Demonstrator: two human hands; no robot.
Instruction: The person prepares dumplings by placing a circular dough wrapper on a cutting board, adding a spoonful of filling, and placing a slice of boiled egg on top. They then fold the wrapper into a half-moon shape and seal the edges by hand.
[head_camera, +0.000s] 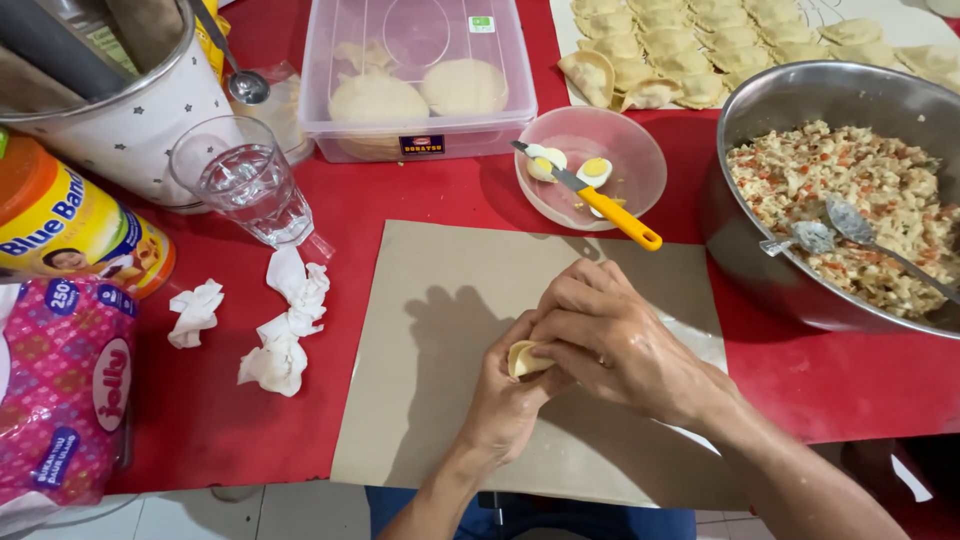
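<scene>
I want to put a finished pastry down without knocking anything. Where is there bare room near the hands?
The brown board is bare left of the left hand and right hand. Red cloth is open below the crumpled tissues. It is crowded by the glass, pink bowl and steel bowl.

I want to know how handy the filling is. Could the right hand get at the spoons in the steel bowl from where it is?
Probably yes. The right hand is busy on the dough piece, but the spoons lie in the open steel bowl on its own side, with nothing between.
</scene>
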